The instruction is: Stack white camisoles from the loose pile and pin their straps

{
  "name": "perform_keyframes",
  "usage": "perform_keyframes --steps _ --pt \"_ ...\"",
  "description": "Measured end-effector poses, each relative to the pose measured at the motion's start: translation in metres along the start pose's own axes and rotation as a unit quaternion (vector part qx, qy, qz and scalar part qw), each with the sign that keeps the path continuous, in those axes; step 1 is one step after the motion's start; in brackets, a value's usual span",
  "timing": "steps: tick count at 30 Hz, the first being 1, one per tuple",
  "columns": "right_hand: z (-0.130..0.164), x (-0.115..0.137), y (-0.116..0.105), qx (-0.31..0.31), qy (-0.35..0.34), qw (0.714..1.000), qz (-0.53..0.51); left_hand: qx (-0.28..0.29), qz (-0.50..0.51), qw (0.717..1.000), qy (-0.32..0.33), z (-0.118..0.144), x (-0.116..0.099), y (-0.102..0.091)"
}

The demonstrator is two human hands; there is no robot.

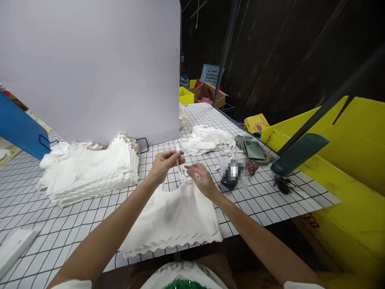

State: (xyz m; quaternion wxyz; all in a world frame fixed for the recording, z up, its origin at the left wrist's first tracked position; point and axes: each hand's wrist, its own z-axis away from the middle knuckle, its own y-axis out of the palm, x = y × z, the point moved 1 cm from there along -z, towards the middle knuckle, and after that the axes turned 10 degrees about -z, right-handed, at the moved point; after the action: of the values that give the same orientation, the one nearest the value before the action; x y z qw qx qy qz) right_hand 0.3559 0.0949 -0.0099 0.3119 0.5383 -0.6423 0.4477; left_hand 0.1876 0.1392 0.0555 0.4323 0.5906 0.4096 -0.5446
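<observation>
My left hand (pixel 164 163) pinches slim white strap (pixel 178 158); my right hand (pixel 203 179) just beside, fingers curled, grip impossible to tell. White scallop-hemmed cloth (pixel 177 214) lies before me on gridded tabletop (pixel 249 206). Looks light, soft, limp, likely to crease; best taken by strap or neckline edge.

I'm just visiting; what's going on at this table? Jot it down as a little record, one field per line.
Left hand: pinches a thin white strap
Right hand: fingers by the strap; whether they grip anything is unclear
In front: scallop-edged white cloth pieces, layered
To the left: thick stack of white cloth
Beyond the hands: loose white pile
To the right: phone, dark green cylinder, keys
Surface: white tabletop with black grid lines
</observation>
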Motion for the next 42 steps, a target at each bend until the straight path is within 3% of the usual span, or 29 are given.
perform_keyframes --steps 4,7,9,12,14,16,18,23,26,29,31,35,37,42 --pt "-0.017 0.016 0.005 -0.023 0.104 0.953 -0.282 0.046 -0.113 0.990 0.066 0.016 0.005 0.010" --pt "-0.021 0.023 0.012 -0.026 0.131 0.922 -0.364 0.056 -0.193 0.976 0.086 0.023 0.012 0.013" --pt "-0.021 0.024 0.014 -0.042 0.109 0.924 -0.364 0.050 -0.218 0.971 0.087 0.024 0.017 0.011" --pt "-0.021 0.025 0.010 -0.075 -0.018 0.973 -0.215 -0.010 -0.216 0.971 0.099 0.026 0.021 0.006" --pt "-0.021 0.026 0.005 -0.079 -0.136 0.986 -0.055 -0.040 -0.172 0.981 0.079 0.029 0.021 0.002" --pt "-0.022 0.025 0.002 -0.066 -0.226 0.969 0.082 -0.023 -0.096 0.995 0.021 0.034 0.019 0.000" --pt "-0.023 0.024 0.001 -0.051 -0.271 0.946 0.169 0.012 -0.037 0.999 -0.036 0.039 0.018 0.001" --pt "-0.022 0.021 0.003 -0.017 -0.299 0.926 0.228 0.024 -0.004 0.997 -0.070 0.045 0.019 0.002" --pt "-0.019 0.024 -0.001 0.047 -0.252 0.960 0.115 0.012 -0.023 0.998 -0.056 0.045 0.023 0.001" --pt "-0.016 0.028 -0.005 0.110 -0.117 0.987 -0.021 -0.004 -0.068 0.997 -0.031 0.045 0.024 0.000" --pt "-0.014 0.031 -0.007 0.109 -0.055 0.991 -0.056 -0.011 -0.110 0.994 -0.005 0.047 0.025 0.000" --pt "-0.011 0.030 -0.012 0.063 -0.038 0.996 -0.043 -0.008 -0.214 0.976 0.037 0.053 0.037 -0.004" --pt "-0.008 0.026 -0.016 0.066 -0.022 0.997 -0.034 0.012 -0.301 0.953 0.045 0.060 0.050 -0.008" --pt "0.005 0.008 -0.021 0.132 0.047 0.990 -0.030 0.058 -0.509 0.859 0.018 0.076 0.093 -0.011"
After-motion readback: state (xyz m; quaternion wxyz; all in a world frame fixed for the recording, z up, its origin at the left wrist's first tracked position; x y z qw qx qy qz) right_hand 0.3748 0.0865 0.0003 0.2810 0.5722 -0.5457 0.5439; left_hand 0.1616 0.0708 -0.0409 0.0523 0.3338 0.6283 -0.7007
